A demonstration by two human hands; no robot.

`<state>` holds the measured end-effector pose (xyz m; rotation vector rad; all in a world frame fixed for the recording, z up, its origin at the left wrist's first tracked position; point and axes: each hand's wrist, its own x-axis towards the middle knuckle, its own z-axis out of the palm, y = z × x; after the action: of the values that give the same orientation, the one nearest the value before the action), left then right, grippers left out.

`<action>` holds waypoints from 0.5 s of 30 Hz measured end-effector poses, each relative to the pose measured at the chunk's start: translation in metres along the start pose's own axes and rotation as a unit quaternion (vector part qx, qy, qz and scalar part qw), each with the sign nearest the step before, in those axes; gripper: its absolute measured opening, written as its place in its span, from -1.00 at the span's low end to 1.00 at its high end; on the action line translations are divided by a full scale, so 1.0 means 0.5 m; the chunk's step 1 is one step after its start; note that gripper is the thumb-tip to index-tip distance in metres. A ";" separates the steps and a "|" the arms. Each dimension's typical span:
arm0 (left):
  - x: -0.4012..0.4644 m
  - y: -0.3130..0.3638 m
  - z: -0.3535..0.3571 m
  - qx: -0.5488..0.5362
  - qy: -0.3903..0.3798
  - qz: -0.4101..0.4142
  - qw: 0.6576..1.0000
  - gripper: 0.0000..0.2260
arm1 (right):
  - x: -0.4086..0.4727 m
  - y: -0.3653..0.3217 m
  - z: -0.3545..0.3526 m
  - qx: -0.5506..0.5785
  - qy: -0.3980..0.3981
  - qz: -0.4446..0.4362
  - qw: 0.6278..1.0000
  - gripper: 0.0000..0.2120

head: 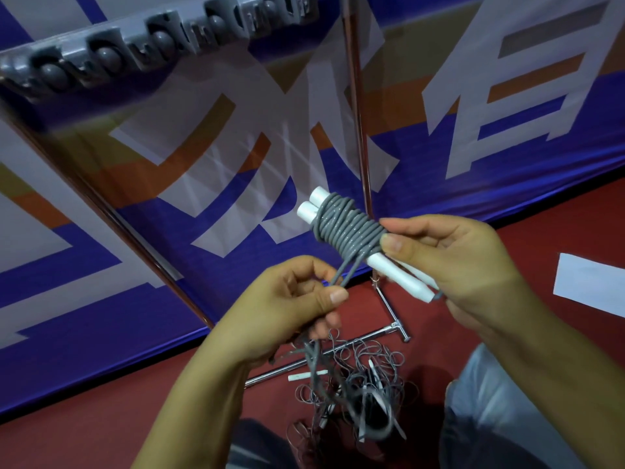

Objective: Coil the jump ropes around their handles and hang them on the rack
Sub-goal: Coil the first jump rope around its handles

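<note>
Below the rack (162, 38), the right hand (453, 262) is gripping half-wrapped white handles (341, 231); the left hand (297, 299) is pinching loose rope (341, 272). More ropes (355, 390) are waiting on the floor, unhung.

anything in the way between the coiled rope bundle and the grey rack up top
Nothing visible blocks it. The coiled rope bundle, held by the right hand, has open space up to the rack. The left hand pinches the uncoiled tail.

Smooth matt white plastic on the paired handles (399, 272), grey cord (351, 231) flecked with sheen, glossy chrome metal on the stand tubes (358, 106), moulded grey plastic rack (142, 52), matt red floor (541, 231).
</note>
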<state>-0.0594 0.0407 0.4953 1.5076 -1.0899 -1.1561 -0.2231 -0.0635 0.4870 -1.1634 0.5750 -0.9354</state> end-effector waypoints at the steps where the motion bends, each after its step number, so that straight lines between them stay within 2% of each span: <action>1: 0.000 -0.002 0.000 0.016 0.001 -0.007 1.000 -0.82 | 0.000 -0.003 0.000 0.007 -0.003 0.008 1.000 -0.78; 4: 0.006 -0.011 0.001 0.005 0.015 -0.007 1.000 -0.85 | 0.001 -0.008 0.002 0.036 -0.021 0.031 0.999 -0.78; 6: 0.011 -0.019 0.005 -0.064 -0.009 -0.011 0.998 -0.87 | 0.003 -0.012 0.004 0.055 -0.049 0.045 0.996 -0.80; 9: 0.022 -0.041 0.015 -0.195 -0.077 -0.026 0.978 -0.84 | 0.009 -0.018 0.004 0.053 -0.115 0.051 0.991 -0.77; 11: 0.029 -0.056 0.018 -0.195 -0.113 0.012 0.974 -0.76 | 0.014 -0.020 0.001 0.038 -0.153 0.052 0.986 -0.78; 13: 0.036 -0.064 0.016 -0.159 -0.115 0.057 0.979 -0.64 | 0.018 -0.022 -0.003 0.045 -0.176 0.060 0.981 -0.78; 15: 0.034 -0.067 0.011 -0.123 -0.128 0.108 0.978 -0.67 | 0.020 -0.025 -0.004 0.059 -0.179 0.069 0.980 -0.79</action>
<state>-0.0583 0.0296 0.4589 1.0426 -1.1991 -1.3030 -0.2237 -0.0746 0.4990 -1.1352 0.2994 -0.6120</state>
